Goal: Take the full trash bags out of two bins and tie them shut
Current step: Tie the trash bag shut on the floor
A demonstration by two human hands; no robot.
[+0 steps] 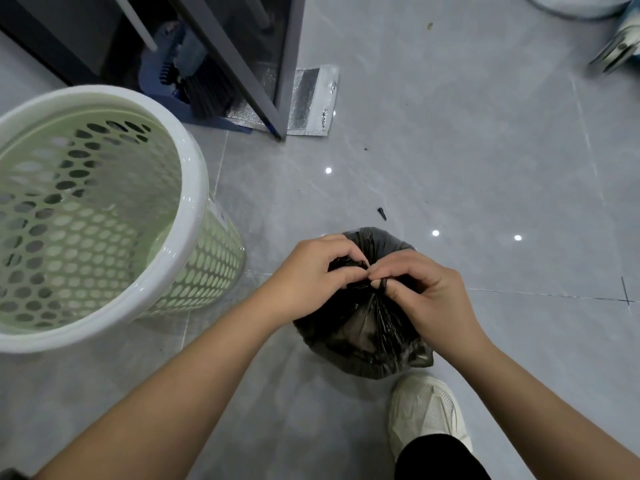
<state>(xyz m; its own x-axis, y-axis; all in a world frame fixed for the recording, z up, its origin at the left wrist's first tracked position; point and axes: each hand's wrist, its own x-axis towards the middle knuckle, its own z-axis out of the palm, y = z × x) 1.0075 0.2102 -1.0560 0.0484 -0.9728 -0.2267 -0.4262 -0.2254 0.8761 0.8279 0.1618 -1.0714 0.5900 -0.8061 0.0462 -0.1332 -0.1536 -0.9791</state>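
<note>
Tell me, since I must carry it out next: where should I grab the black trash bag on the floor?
Grip the black trash bag by its gathered neck, coming from above. The plastic bunches into a narrow twist there, where the left hand and right hand now pinch it; the body below is bulging and slack.

No text, label, brand, number or sign can be read anywhere — not on the black trash bag (363,327), the perforated bin (104,216), the white shoe (426,410) or the silver foil pouch (311,98) on the floor (467,150). A pale patch on the bin's outer wall may be a sticker — nothing on it can be made out.
</note>
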